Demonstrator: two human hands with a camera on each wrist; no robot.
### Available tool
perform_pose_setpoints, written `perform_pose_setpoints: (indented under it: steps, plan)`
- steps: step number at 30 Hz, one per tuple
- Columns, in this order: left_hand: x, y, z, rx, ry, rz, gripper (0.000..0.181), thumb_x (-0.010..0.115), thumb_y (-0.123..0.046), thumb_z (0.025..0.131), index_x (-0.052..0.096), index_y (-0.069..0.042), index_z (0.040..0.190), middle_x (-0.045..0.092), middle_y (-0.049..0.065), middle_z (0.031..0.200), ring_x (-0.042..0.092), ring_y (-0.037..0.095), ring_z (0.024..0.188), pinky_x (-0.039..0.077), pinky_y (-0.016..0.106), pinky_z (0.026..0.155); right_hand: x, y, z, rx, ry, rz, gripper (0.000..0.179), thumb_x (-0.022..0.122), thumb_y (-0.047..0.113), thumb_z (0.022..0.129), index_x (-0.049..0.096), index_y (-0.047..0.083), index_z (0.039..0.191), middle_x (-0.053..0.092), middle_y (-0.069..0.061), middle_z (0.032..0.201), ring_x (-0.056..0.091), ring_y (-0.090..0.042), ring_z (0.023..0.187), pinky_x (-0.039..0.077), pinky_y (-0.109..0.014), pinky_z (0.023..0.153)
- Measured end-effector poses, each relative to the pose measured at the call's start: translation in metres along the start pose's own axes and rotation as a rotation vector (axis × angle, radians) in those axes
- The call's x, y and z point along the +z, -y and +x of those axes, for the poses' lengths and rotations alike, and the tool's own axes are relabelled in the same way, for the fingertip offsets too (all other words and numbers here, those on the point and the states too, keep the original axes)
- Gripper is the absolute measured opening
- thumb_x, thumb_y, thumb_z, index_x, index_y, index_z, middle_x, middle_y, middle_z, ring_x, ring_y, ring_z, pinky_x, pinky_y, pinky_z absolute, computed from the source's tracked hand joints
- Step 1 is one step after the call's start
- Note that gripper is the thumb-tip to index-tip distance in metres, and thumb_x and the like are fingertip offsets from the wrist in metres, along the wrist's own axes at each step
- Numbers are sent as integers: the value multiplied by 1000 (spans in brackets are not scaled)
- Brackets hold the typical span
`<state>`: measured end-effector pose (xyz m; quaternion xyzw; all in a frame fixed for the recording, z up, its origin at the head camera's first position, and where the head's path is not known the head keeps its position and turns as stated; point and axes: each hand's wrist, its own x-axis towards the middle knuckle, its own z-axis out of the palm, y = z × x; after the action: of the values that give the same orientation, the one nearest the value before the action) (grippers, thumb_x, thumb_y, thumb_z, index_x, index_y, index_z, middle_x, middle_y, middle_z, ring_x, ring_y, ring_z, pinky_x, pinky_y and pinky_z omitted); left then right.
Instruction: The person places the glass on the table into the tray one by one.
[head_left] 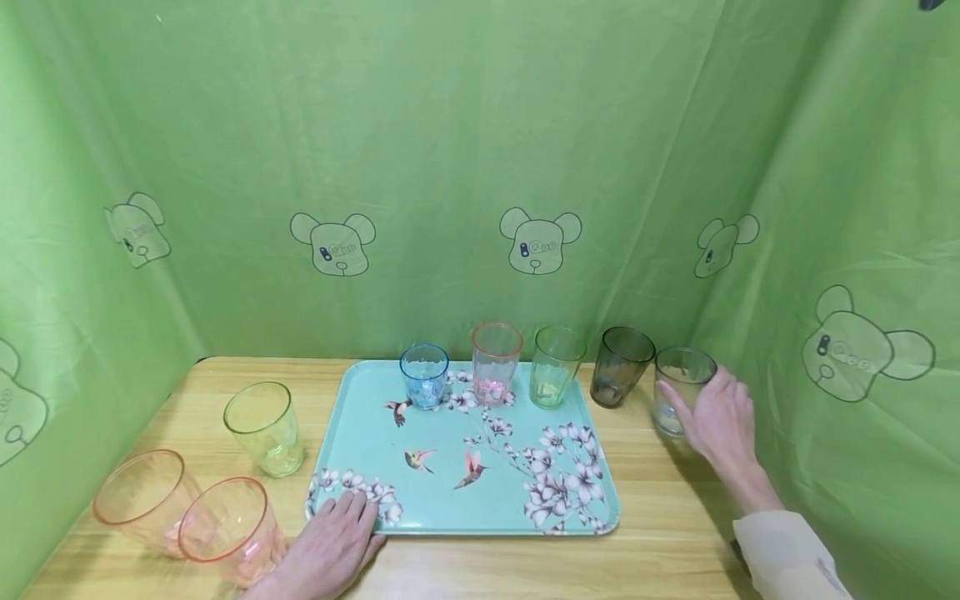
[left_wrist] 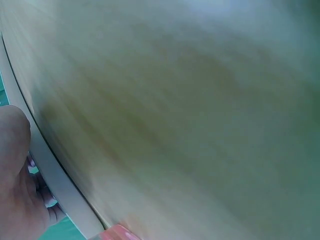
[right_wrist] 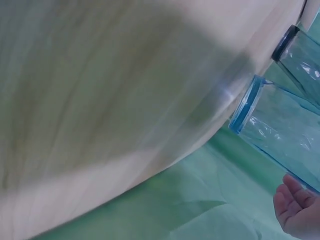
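Note:
A clear drinking glass point(head_left: 678, 375) stands at the table's right side. My right hand point(head_left: 723, 417) holds it from the right, thumb across the near side; its fingertips point(right_wrist: 292, 195) lie against the glass wall in the right wrist view. A turquoise tray point(head_left: 360, 467) printed with birds and flowers lies mid-table. My left hand point(head_left: 333, 537) rests on its front left corner, fingers over the rim and thumb by the front edge. Toward the tray's back edge stand a small blue glass point(head_left: 425, 379), a pink-rimmed glass point(head_left: 495, 362) and a green glass point(head_left: 557, 367).
A dark grey glass point(head_left: 621, 367) stands between the tray and the clear glass. Left of the tray are a yellow-green glass point(head_left: 266, 429) and two orange-pink glasses point(head_left: 146, 500), one close to my left hand. Green curtains point(head_left: 450, 150) enclose the wooden table point(head_left: 660, 517).

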<state>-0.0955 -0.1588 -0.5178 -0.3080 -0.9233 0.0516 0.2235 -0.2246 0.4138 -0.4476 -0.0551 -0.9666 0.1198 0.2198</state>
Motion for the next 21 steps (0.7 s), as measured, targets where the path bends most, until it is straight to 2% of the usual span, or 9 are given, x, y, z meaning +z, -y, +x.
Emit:
perform_pose_setpoints:
  steps: [5, 8, 17, 21]
  plan:
    - [-2, 0, 0, -10, 41, -9, 32, 63, -47, 100, 52, -18, 94, 36, -5, 83, 34, 11, 77, 29, 24, 66, -7, 5, -6, -54, -38, -41, 108, 58, 66, 99, 34, -31, 138, 54, -51, 109, 55, -59, 94, 47, -64, 79]
    - [-3, 0, 0, -15, 45, -8, 32, 64, -47, 100, 52, -18, 94, 37, -5, 83, 34, 11, 77, 29, 25, 66, -12, 9, -9, -75, -43, -54, 108, 59, 67, 98, 36, -32, 136, 55, -49, 107, 55, -57, 90, 46, -60, 75]
    - [-3, 0, 0, -21, 56, -20, 31, 64, -46, 100, 53, -18, 94, 37, -6, 83, 35, 11, 77, 31, 25, 66, -29, 27, -21, -88, -21, -27, 112, 60, 67, 98, 28, -29, 145, 50, -53, 122, 52, -59, 102, 45, -67, 88]
    - [-3, 0, 0, -21, 59, -22, 31, 64, -46, 100, 53, -17, 94, 37, -5, 83, 35, 11, 77, 31, 25, 66, -36, 36, -26, -111, -23, -20, 110, 62, 66, 97, 30, -28, 145, 50, -54, 123, 53, -60, 102, 45, -67, 88]
